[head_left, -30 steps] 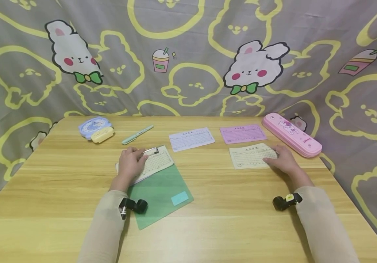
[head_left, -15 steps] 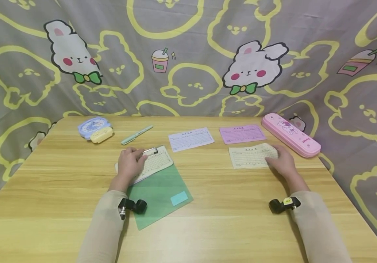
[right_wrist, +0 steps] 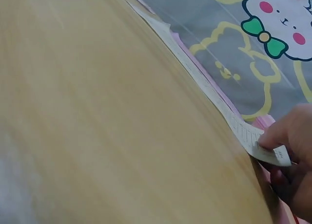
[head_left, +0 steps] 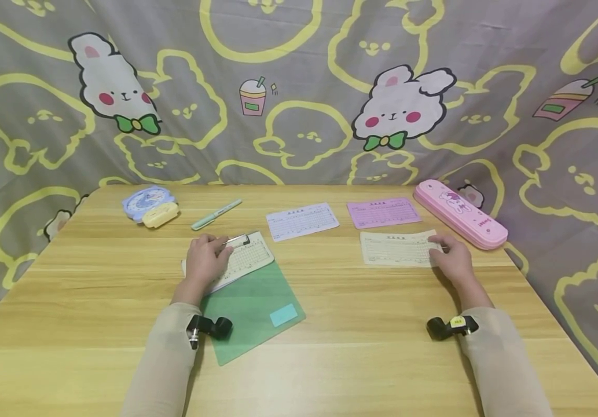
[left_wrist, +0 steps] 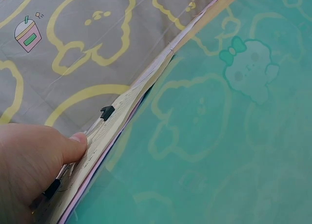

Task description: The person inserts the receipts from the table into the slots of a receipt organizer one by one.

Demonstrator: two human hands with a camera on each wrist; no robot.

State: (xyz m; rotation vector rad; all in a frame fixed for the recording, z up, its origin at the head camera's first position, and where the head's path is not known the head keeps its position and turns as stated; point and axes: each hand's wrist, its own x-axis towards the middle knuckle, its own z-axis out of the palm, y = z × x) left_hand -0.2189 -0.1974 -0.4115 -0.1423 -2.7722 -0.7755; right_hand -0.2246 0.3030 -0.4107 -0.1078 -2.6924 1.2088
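My left hand point(head_left: 208, 263) lies at the upper left of a green clipboard point(head_left: 257, 304), gripping around its metal clip point(head_left: 237, 239). A layered stack of cream printed forms point(head_left: 246, 258) lies under the clip. In the left wrist view, the thumb presses by the clip point(left_wrist: 107, 112); the other fingers are mostly hidden. On the right, my right hand point(head_left: 454, 259) pinches the right end of a loose cream form point(head_left: 395, 249) between thumb and fingers. That end curls up off the table in the right wrist view, where the hand point(right_wrist: 292, 156) shows close up.
Behind lie a pale lilac form point(head_left: 303, 221) and a purple form point(head_left: 384, 212). A pink pencil case point(head_left: 460, 214) stands at right. A green pen point(head_left: 216, 215) and a blue and yellow case point(head_left: 150, 205) lie back left. A blue sticky note point(head_left: 283, 315) is on the clipboard.
The cream form's right end has straightened and shifted slightly as my right hand changed its hold to a pinch at the edge. My left hand has stayed in place on the clipboard.
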